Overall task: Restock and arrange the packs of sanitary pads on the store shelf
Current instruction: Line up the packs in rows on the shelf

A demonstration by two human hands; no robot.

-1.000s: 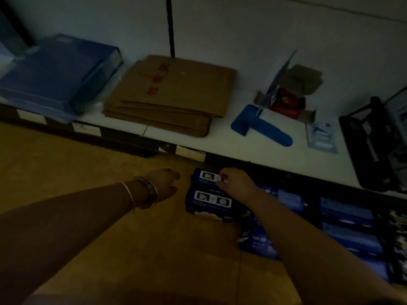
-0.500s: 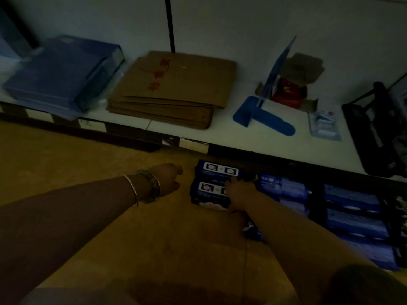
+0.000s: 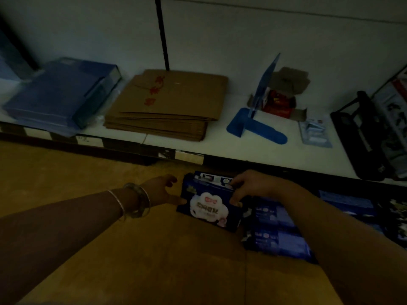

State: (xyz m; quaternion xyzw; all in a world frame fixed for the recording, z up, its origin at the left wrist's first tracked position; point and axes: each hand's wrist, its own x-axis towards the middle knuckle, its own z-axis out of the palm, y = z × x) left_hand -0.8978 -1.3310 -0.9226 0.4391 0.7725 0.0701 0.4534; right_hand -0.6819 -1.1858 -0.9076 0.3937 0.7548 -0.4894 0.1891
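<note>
Holding the dark-blue pack [image 3: 209, 208] tilted, printed face up toward the camera. It sits on the brown surface [image 3: 154, 249], just below the front edge of the white shelf [image 3: 218, 137].

Right hand [image 3: 253, 186]: clamped on the pack's top-right corner, fingers curled over the top edge and thumb on the front face. That corner gives leverage to swing or lift the pack, I'd judge.

Left hand [image 3: 160, 190]: not gripping. Fingers are loosely spread, with the thumb touching the pack's lower-left corner. It looks like a brace so the pack doesn't slide left while the right hand turns it. Bangles [image 3: 136, 203] on that wrist are clear of the pack.

A second pack [image 3: 211, 178] stands directly behind, touching or nearly so, with its label strip up. Stocked packs [image 3: 275, 238] lie in rows just right of the held one, partly hidden by the right forearm.

Judgement: this is mid-arrangement. The pack is being squared against its neighbours at the left end of the row and is not yet seated flat.

Lighting is poor, so the print is unreadable. Flattened cardboard [image 3: 171, 102] on the white shelf is not involved.
</note>
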